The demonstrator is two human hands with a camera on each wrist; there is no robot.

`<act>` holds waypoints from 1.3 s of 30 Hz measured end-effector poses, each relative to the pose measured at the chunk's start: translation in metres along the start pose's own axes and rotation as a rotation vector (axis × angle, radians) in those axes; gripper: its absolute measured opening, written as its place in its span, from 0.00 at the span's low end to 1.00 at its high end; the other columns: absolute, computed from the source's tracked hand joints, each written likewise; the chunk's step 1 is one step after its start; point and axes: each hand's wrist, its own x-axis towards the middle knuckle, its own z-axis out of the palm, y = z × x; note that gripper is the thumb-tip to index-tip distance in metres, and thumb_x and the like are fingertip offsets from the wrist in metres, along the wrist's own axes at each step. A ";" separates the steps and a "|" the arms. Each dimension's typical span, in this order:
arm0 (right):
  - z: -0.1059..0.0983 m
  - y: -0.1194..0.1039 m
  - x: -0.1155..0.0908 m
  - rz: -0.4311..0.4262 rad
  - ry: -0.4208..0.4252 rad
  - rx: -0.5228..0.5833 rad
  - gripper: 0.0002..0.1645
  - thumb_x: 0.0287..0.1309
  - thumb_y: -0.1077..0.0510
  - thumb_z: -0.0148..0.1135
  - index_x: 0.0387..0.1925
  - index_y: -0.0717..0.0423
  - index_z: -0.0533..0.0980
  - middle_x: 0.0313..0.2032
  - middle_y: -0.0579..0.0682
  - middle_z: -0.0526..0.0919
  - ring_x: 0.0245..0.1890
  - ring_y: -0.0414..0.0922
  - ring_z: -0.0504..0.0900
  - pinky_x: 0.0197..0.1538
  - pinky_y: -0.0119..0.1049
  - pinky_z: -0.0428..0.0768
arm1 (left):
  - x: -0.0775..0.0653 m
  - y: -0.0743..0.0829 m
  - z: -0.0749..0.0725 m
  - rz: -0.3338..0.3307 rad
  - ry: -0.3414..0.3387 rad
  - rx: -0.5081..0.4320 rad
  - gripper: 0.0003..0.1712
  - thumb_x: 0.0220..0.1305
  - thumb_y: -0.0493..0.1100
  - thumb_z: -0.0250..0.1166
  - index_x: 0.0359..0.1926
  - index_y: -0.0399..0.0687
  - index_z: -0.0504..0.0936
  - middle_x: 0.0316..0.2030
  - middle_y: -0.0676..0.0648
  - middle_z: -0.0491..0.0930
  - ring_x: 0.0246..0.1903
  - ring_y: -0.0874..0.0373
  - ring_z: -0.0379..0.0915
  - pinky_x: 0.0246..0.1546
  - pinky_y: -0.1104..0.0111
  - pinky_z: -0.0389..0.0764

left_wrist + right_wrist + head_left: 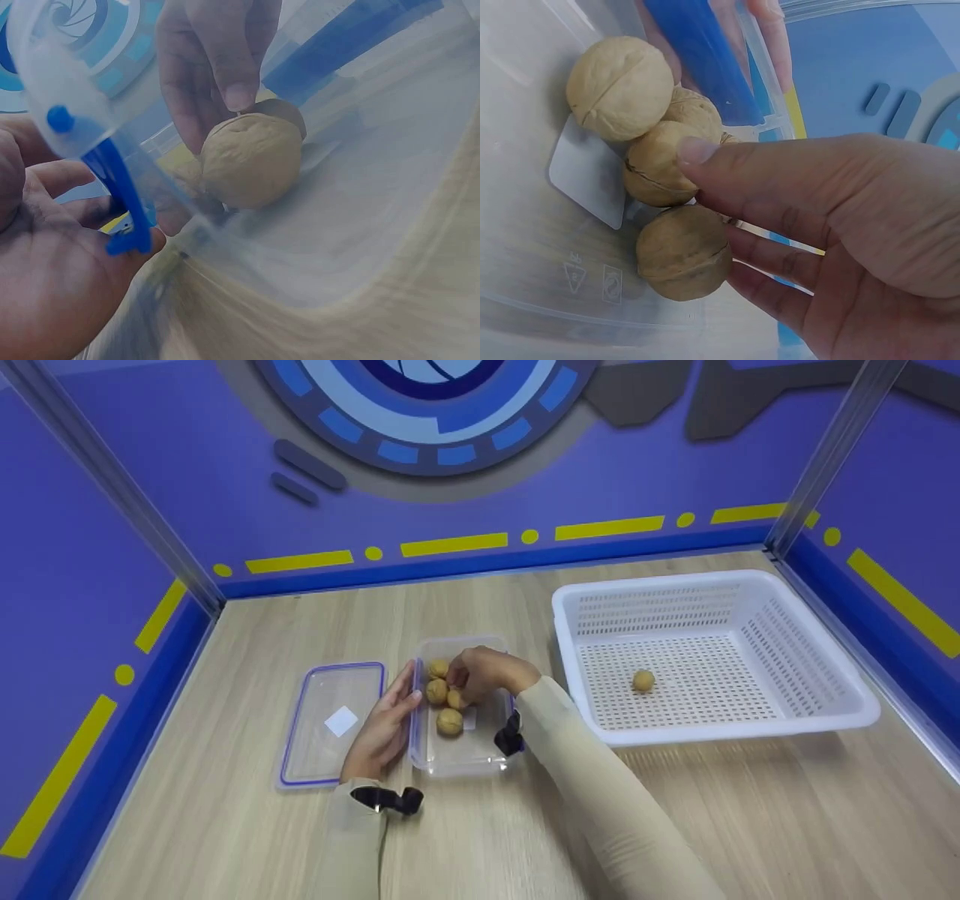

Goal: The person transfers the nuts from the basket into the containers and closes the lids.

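Note:
My right hand (pixel 484 671) reaches into a clear plastic container (pixel 487 750). In the right wrist view its thumb lies on a walnut (pixel 656 169), with the fingers curled behind it, pinching it. Another walnut (pixel 684 255) sits right by these fingertips. Several walnuts lie along the container's left side, the nearest walnut (pixel 449 723) in front of the hand. My left hand (pixel 384 731) rests against the container's left wall, fingers fairly straight and thumb by the rim. A blue latch (pixel 124 195) hangs beside that hand in the left wrist view.
A white perforated basket (pixel 742 735) stands on the right with one walnut (pixel 643 681) inside. On the left lies a clear lid (pixel 315 757) with a blue seal and a white sticker (pixel 341 721). Blue panels (pixel 450 521) border the wooden table (pixel 480 832) behind and at both sides.

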 end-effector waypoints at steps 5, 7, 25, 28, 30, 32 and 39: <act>-0.003 -0.001 -0.001 -0.015 -0.002 0.002 0.19 0.47 0.65 0.70 0.45 0.55 0.81 0.44 0.51 0.85 0.42 0.45 0.82 0.47 0.37 0.83 | 0.000 0.000 -0.001 0.002 -0.005 -0.006 0.39 0.70 0.30 0.47 0.75 0.40 0.38 0.76 0.43 0.30 0.75 0.51 0.20 0.75 0.60 0.25; -0.005 -0.001 -0.002 -0.022 0.001 -0.005 0.19 0.47 0.65 0.68 0.46 0.55 0.82 0.44 0.50 0.85 0.41 0.44 0.82 0.46 0.36 0.83 | 0.000 0.000 -0.002 0.005 -0.009 -0.009 0.39 0.70 0.30 0.47 0.75 0.39 0.38 0.76 0.43 0.30 0.75 0.52 0.20 0.75 0.60 0.25; -0.033 -0.003 -0.010 -0.095 0.035 -0.082 0.24 0.52 0.60 0.68 0.53 0.58 0.79 0.49 0.55 0.83 0.48 0.49 0.81 0.52 0.41 0.82 | 0.001 -0.001 0.000 0.010 -0.002 -0.007 0.38 0.71 0.30 0.46 0.75 0.40 0.39 0.76 0.42 0.31 0.75 0.51 0.21 0.75 0.60 0.26; -0.040 -0.004 -0.013 -0.129 0.042 -0.104 0.24 0.51 0.61 0.68 0.53 0.60 0.79 0.49 0.57 0.84 0.49 0.50 0.81 0.52 0.42 0.82 | 0.000 -0.001 -0.001 0.013 -0.002 -0.006 0.38 0.70 0.31 0.47 0.75 0.40 0.39 0.76 0.42 0.31 0.75 0.51 0.21 0.75 0.60 0.26; -0.044 -0.004 -0.015 -0.149 0.049 -0.114 0.24 0.51 0.61 0.68 0.53 0.61 0.79 0.49 0.58 0.84 0.49 0.51 0.81 0.52 0.41 0.82 | 0.000 -0.001 -0.001 0.013 -0.001 -0.005 0.38 0.70 0.31 0.48 0.75 0.40 0.40 0.76 0.43 0.31 0.75 0.51 0.21 0.75 0.60 0.26; -0.048 -0.004 -0.018 -0.165 0.054 -0.127 0.25 0.51 0.62 0.68 0.53 0.61 0.79 0.49 0.58 0.84 0.48 0.51 0.81 0.52 0.42 0.82 | 0.000 -0.001 -0.001 0.012 0.000 -0.006 0.38 0.70 0.31 0.48 0.75 0.40 0.40 0.77 0.43 0.31 0.75 0.51 0.22 0.75 0.61 0.27; -0.063 0.002 -0.029 -0.186 0.070 -0.176 0.26 0.51 0.59 0.69 0.54 0.61 0.78 0.49 0.59 0.83 0.49 0.51 0.80 0.54 0.44 0.80 | 0.001 -0.002 -0.002 0.011 -0.013 -0.006 0.39 0.70 0.32 0.48 0.75 0.39 0.38 0.76 0.42 0.31 0.75 0.51 0.21 0.75 0.61 0.27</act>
